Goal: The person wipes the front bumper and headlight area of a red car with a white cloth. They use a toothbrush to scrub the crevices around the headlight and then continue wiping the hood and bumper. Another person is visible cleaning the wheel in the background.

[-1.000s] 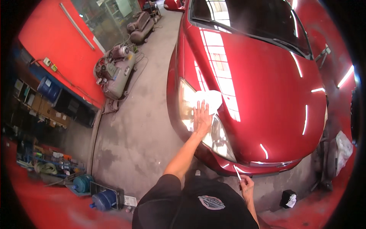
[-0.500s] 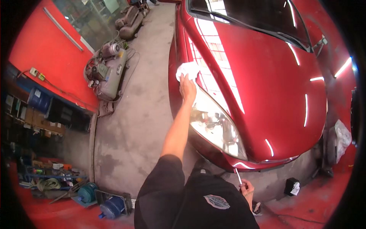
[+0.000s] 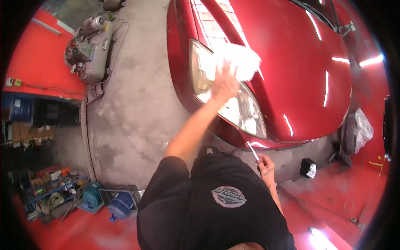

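My left hand (image 3: 226,84), slightly blurred, reaches over the headlight (image 3: 246,109) of a dark red car (image 3: 291,79). Its fingers lie over a bright white cloth (image 3: 243,62), pressing it where the headlight meets the hood. Part of the lamp is hidden beneath cloth and hand. Lower down, near the front bumper, my right hand (image 3: 265,166) pinches a thin white stick (image 3: 252,151) between its fingertips. The stick's far end points up toward the bumper; whether it touches, I cannot tell.
An air compressor (image 3: 92,52) stands along the red wall at left. Blue water jugs (image 3: 121,205) and a cluttered tool shelf (image 3: 58,187) are at lower left. A small black box (image 3: 307,167) with white paper sits on the floor at right, near a plastic-wrapped item (image 3: 363,130).
My left hand and the cloth have moved from the fender beside the headlight's upper tip onto the headlight and hood edge. My right hand still pinches the stick. The view has shifted.
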Demonstrator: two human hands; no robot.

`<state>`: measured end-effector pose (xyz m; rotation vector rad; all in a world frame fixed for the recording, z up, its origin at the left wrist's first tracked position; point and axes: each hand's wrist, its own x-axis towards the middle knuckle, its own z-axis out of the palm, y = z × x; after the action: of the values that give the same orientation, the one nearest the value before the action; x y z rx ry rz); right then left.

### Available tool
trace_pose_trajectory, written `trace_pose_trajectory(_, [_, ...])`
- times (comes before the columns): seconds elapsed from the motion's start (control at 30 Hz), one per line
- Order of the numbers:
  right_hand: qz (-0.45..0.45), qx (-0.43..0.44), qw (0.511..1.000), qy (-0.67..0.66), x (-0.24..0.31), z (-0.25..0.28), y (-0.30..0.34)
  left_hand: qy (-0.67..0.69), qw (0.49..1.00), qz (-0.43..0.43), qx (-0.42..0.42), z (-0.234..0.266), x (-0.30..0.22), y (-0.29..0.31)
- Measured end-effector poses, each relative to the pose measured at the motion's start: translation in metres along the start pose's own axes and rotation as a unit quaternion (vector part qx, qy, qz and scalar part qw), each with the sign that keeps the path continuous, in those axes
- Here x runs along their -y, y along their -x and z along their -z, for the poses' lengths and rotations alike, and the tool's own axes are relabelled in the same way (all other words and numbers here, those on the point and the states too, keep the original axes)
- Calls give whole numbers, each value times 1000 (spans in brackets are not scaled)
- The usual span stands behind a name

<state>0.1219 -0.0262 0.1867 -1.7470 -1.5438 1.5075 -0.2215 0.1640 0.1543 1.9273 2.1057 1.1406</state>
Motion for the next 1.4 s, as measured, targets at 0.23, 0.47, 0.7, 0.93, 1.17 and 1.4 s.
trace_pose_trajectory(0.23, [9,-54,998,4,-12,6,18,-66,978,106,-164,24,161,-100])
trace_pose_trajectory(0.47, [-71,-57,994,-60,-21,-10,32,159,950,218,-161,47,118,-23])
trace_pose_trajectory(0.7, [-35,-38,998,-20,-21,0,22,216,937,263,-84,-13,105,182])
trace_pose_trajectory(0.93, [-22,-25,999,18,-20,13,17,495,751,385,-207,30,111,184])
trace_pose_trajectory(1.17, [-56,-47,996,47,-20,19,31,93,887,370,-259,-61,113,138])
trace_pose_trajectory(1.4, [-75,-32,995,54,-20,22,30,215,885,402,-97,-101,-25,211])
